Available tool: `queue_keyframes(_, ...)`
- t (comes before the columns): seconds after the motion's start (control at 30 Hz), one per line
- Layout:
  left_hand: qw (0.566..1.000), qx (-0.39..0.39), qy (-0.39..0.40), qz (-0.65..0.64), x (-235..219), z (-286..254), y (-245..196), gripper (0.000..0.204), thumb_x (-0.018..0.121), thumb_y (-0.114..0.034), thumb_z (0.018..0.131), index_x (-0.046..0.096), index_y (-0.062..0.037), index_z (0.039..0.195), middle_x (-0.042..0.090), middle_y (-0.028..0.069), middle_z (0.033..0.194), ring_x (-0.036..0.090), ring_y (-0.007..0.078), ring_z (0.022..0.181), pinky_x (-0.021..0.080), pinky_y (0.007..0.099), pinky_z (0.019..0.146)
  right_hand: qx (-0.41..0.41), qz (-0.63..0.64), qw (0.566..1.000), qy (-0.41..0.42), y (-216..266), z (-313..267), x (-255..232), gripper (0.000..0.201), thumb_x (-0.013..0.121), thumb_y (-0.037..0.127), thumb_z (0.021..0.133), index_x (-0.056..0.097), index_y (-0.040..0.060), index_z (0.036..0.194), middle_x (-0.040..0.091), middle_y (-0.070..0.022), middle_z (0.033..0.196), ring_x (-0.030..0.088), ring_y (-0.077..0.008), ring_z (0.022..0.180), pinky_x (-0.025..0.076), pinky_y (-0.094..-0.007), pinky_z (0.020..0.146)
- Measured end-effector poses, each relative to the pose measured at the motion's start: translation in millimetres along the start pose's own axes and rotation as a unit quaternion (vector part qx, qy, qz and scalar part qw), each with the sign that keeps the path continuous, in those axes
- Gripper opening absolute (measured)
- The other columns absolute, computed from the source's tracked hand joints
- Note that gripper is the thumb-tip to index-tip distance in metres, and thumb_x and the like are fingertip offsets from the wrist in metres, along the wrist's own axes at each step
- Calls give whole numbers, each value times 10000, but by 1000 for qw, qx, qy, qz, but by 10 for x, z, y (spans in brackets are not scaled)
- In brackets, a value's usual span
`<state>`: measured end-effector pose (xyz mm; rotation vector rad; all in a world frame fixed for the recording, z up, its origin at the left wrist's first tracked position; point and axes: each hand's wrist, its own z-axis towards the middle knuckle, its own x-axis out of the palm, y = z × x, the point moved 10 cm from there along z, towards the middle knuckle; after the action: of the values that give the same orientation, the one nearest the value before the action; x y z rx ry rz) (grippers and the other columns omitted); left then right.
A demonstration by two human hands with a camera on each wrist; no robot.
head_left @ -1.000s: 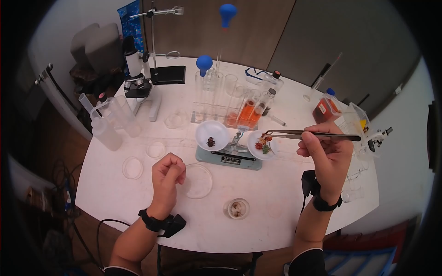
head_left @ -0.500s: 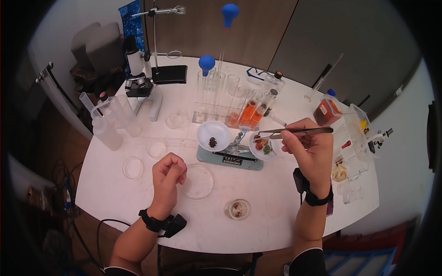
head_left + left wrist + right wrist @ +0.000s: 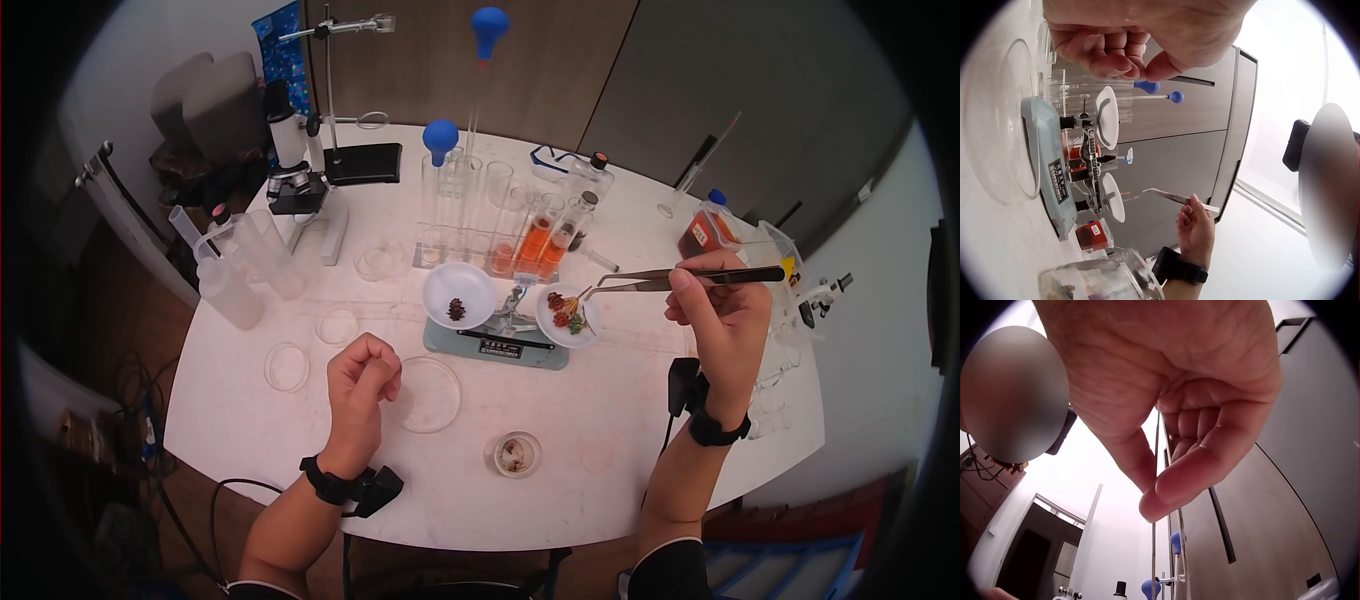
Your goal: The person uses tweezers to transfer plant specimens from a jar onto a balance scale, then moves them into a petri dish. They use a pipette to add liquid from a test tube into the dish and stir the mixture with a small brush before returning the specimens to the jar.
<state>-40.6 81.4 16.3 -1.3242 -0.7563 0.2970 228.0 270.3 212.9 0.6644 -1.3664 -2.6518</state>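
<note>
In the head view, my right hand (image 3: 725,325) pinches black-handled metal tweezers (image 3: 650,283), their bent tips slightly apart by the upper right rim of the right pan (image 3: 546,326). That pan bears red, green and brown pieces (image 3: 562,318); the left pan (image 3: 470,284) holds dark pieces (image 3: 456,309). Both sit on a blue-green balance (image 3: 546,358). My left hand (image 3: 362,395) has curled fingers, thumb against them, beside a large clear dish (image 3: 432,396), holding nothing visible. The right wrist view shows thumb and forefinger of my right hand (image 3: 1191,412) pressing the tweezers (image 3: 1154,550).
Behind the balance stands a rack of tubes, some with orange liquid (image 3: 535,243). A microscope (image 3: 290,150) and plastic bottle (image 3: 228,295) stand left; a small glass cup (image 3: 514,455) is near the front. Lidded red container (image 3: 708,235) and glassware lie right.
My right hand moved left with the tweezers, tips over the right pan, then back right and away from its middle. My left hand has stayed nearly still.
</note>
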Motion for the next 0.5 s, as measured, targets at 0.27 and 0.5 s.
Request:
queue_keyframes(0.27, 1000, -1, -8, 0, 0, -3, -2, 108, 534, -101, 855, 551, -57, 758, 529, -14, 669, 439, 47, 575, 324, 199, 521, 19, -18, 1000, 3, -150, 39, -9, 164, 711, 112, 861, 639, -35, 849, 638, -37, 695, 594, -60, 583, 475, -186, 528)
queue_keyframes(0.5, 1000, 2, -4, 5, -3, -2, -12, 112, 529, -104, 855, 552, -60, 755, 532, -12, 667, 436, 47, 566, 308, 200, 516, 20, -39, 998, 36, -181, 28, 166, 167, 706, 110, 855, 630, -21, 786, 613, -12, 606, 559, -38, 526, 427, -173, 495)
